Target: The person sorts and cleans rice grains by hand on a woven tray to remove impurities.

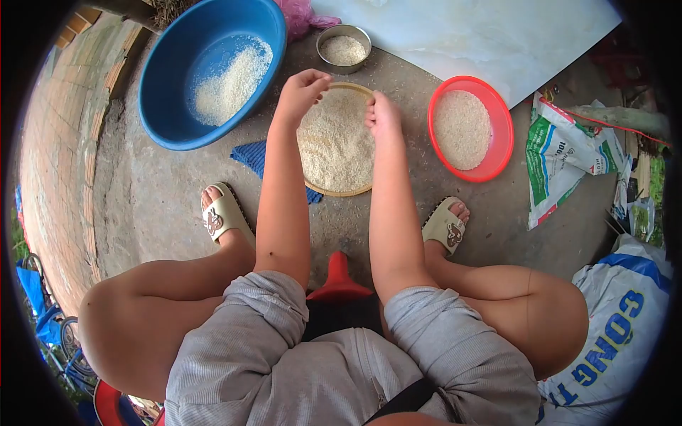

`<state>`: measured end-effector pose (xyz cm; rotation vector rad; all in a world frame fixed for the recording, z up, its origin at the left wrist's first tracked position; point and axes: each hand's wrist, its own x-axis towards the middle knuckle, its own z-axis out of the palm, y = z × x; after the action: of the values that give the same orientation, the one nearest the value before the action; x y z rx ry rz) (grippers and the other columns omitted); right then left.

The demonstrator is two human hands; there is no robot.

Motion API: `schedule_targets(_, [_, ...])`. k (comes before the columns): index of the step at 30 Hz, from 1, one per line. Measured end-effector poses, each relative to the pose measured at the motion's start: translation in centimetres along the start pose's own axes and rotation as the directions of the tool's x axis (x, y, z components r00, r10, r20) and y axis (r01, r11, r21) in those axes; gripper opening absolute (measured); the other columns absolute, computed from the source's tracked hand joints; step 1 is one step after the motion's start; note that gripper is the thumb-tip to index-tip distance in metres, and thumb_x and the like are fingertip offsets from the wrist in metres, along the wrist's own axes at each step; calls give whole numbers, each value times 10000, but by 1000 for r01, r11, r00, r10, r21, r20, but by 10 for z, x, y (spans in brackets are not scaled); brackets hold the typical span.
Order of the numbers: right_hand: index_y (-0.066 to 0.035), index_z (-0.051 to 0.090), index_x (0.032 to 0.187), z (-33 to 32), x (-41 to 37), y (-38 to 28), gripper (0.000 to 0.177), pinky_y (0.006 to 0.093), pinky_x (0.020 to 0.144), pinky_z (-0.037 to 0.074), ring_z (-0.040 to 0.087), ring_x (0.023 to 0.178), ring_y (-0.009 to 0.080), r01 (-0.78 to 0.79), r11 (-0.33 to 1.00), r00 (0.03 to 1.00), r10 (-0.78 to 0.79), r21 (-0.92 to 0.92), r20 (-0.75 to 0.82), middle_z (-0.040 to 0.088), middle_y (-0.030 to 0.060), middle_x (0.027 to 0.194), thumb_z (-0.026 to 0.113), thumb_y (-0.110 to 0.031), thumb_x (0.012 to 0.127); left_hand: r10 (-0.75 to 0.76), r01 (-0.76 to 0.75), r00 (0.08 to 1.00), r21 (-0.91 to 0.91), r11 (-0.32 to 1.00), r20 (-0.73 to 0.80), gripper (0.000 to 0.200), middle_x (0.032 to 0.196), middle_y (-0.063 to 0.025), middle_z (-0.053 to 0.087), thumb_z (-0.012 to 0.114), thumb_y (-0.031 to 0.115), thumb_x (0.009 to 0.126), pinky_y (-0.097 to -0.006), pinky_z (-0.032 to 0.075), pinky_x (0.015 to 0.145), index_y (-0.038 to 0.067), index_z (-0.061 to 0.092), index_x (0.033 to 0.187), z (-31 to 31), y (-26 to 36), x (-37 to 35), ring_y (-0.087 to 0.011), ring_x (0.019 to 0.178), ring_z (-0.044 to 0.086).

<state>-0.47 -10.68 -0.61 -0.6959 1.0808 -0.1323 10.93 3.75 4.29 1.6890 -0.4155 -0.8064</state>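
On the bare concrete floor outdoors I log a woven tray of rice between the feet, left hand above it with fingertips pinched together, right hand curled at its rim, clamped or not I cannot tell; blue basin, steel bowl and red basin each hold rice.

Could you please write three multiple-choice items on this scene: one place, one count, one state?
1. Where is the metal bowl? A. between the feet B. beyond the woven tray C. on the lap
2. How many containers hold rice? A. two B. three C. four
3. How are both hands' fingers? A. spread flat B. curled at the tray's rim C. around a sandal
Answers: B, it stands past the tray's far rim; C, blue basin, metal bowl, tray and red basin; B, left hand and right hand bunch there.
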Motion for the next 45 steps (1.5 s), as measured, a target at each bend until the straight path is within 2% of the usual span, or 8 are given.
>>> schedule_targets(5, [35, 593, 820, 45, -10, -70, 355, 243, 358, 264, 345, 390, 68, 458, 800, 869, -495, -387, 5, 455, -6, 516, 522, -297, 924, -64, 50, 982, -80, 995, -175, 214, 849, 8, 615, 558, 223, 896, -227, 449, 686, 80, 660, 1019, -29, -18, -3, -72, 699, 523])
schedule_targets(7, [3, 663, 987, 73, -6, -96, 434, 346, 617, 503, 647, 662, 228, 562, 652, 814, -545, -509, 201, 670, 159, 782, 505, -393, 907, -56, 48, 983, -50, 998, -177, 229, 856, 2, 621, 550, 217, 896, -230, 449, 685, 81, 654, 1048, -29, -26, -3, -75, 708, 525])
schedule_targets(13, [-92, 391, 1401, 81, 1, -108, 662, 389, 1089, 276, 357, 1342, 284, 476, 188, 819, -451, -859, 354, 414, 226, 1395, 431, -524, 901, -105, 94, 988, -94, 991, -117, 241, 862, -18, 638, 575, 195, 871, -245, 459, 686, 62, 652, 1056, -33, -52, 3, -97, 715, 553])
schedule_targets(15, [-85, 500, 1313, 45, 19, -93, 586, 405, 1027, 358, 464, 1244, 346, 548, 240, 780, -492, -801, 386, 492, 221, 1324, 466, -497, 897, -40, 127, 965, 332, 935, -258, 289, 919, -76, 669, 613, 218, 839, -284, 478, 735, 25, 641, 1052, -39, -72, 6, -154, 789, 614])
schedule_targets(21, [-21, 586, 909, -70, 12, 19, 293, 487, 786, 455, 584, 919, 377, 246, 194, 575, -818, -950, -19, 616, 198, 900, 519, -304, 878, -176, 298, 951, 593, 748, -255, 445, 1033, -199, 655, 647, 347, 762, -384, 470, 856, 45, 622, 1088, -49, -119, -9, -331, 987, 623])
schedule_targets(33, [-66, 610, 1031, -107, -37, 36, 217, 472, 746, 472, 606, 887, 391, 411, 344, 547, -834, -844, -73, 637, 207, 954, 514, -212, 902, 229, -69, 863, 345, 936, -449, 299, 1007, -202, 650, 569, 248, 890, -386, 474, 843, 83, 613, 1135, 19, -97, -67, -349, 958, 622])
schedule_targets(39, [-68, 642, 1107, -44, -51, 69, 308, 417, 852, 467, 595, 986, 372, 451, 348, 620, -784, -822, 8, 620, 216, 1020, 566, -255, 875, 4, 42, 819, 66, 997, -574, 339, 982, -116, 688, 603, 242, 900, -292, 491, 756, 3, 628, 1140, -58, -137, -89, -159, 830, 632])
schedule_targets(45, [-50, 662, 1075, -113, -32, 44, 294, 421, 781, 498, 651, 879, 344, 474, 440, 629, -775, -763, -57, 665, 213, 939, 565, -230, 863, 11, 68, 831, 121, 990, -557, 351, 1019, -118, 685, 625, 260, 891, -274, 457, 835, 15, 634, 1142, 23, -126, -81, -146, 935, 612])
